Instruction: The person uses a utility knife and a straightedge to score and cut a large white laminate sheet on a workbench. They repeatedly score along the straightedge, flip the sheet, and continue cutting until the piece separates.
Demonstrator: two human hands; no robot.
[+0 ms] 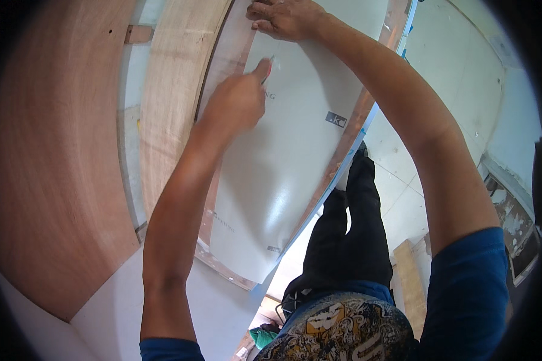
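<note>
Plywood panels fill the wall; white sheet (283, 162) lies centre on them. Left hand (238, 99) grips a small tool at its 11 o'clock edge, right hand (286, 18) presses flat at 12.

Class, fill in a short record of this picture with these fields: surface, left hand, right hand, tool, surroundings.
surface: pale grey glossy laminate sheet lying on a reddish-brown plywood panel
left hand: left hand closed around a small thin tool, its tip on the sheet
right hand: right hand pressed flat on the sheet's upper edge, fingers spread
tool: small thin tool, mostly hidden in the fist; kind unclear
surroundings: light wooden strip beside the sheet; blue edge tape; the person's black trousers below
</note>
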